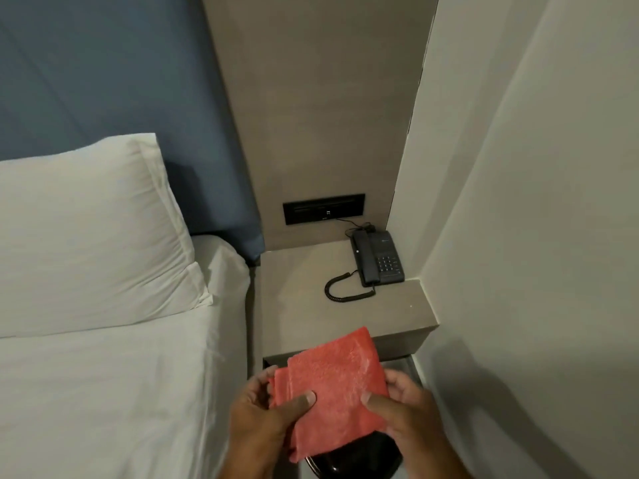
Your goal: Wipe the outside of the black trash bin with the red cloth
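The red cloth [337,388] is folded and held flat between both of my hands at the bottom centre of the head view. My left hand [266,423] pinches its left edge with the thumb on top. On the cloth's right edge sits the thumb of my right hand [406,413], which grips that side. Below the cloth, a small part of the black trash bin [349,459] shows at the bottom edge, glossy and mostly hidden by the cloth and my hands. The cloth hangs above the bin; I cannot tell whether they touch.
A grey bedside table [311,305] stands just beyond the cloth, with a black corded telephone [377,257] at its back right. A bed with white sheets [103,392] and a pillow [86,229] fills the left. A plain wall [536,271] closes the right side.
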Available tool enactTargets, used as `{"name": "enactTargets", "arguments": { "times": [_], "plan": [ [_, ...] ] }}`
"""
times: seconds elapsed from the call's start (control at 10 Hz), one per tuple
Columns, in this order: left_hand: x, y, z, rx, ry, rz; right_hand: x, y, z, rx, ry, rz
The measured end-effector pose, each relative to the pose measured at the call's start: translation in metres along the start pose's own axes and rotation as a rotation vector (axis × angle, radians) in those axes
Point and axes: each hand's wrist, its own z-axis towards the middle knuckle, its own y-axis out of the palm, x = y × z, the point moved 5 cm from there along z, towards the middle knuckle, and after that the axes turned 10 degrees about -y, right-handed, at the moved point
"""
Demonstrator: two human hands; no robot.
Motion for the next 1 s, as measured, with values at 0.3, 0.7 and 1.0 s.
{"name": "enactTargets", "arguments": {
  "times": [0.3,0.7,1.0],
  "plan": [
    [0.017,0.030,0.129,0.142,0.132,0.221,0.037,0.008,0.135,-0.064,-0.055,-0.443],
    [-0.018,0.049,0.314,0.122,0.191,0.796,0.143,0.069,0.281,-0.273,0.276,-0.458],
    [0.040,0.037,0.278,0.065,0.306,1.317,0.071,0.097,0.278,-0.264,0.012,-0.875]
  ]
}}
